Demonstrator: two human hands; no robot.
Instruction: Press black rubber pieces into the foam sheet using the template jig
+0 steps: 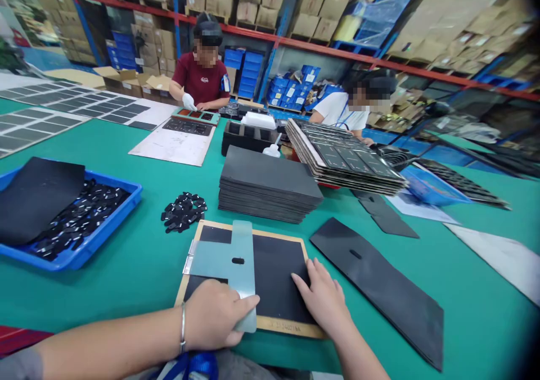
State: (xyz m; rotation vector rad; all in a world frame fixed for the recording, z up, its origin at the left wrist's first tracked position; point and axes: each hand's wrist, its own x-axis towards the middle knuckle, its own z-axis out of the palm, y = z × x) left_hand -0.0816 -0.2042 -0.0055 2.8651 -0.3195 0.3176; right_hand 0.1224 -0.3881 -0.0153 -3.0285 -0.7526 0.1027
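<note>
A wood-edged board (291, 326) with a black sheet (278, 279) on it lies in front of me. Over its left part rests a translucent T-shaped template (242, 239) with a small dark slot. My left hand (219, 312) grips the template's lower end, index finger stretched across it. Fingers apart, my right hand (323, 295) lies on the right edge of the board and black sheet, holding nothing. Behind the board stands a stack of black sheets (270, 183). Small black pieces (184, 211) form a pile to the left of the stack.
A blue tray (101, 225) of black pieces sits at the left. Long black sheets (383, 287) lie at the right. Stacked panels (346, 155) stand behind. Two people (200, 79) work across the table (139, 290).
</note>
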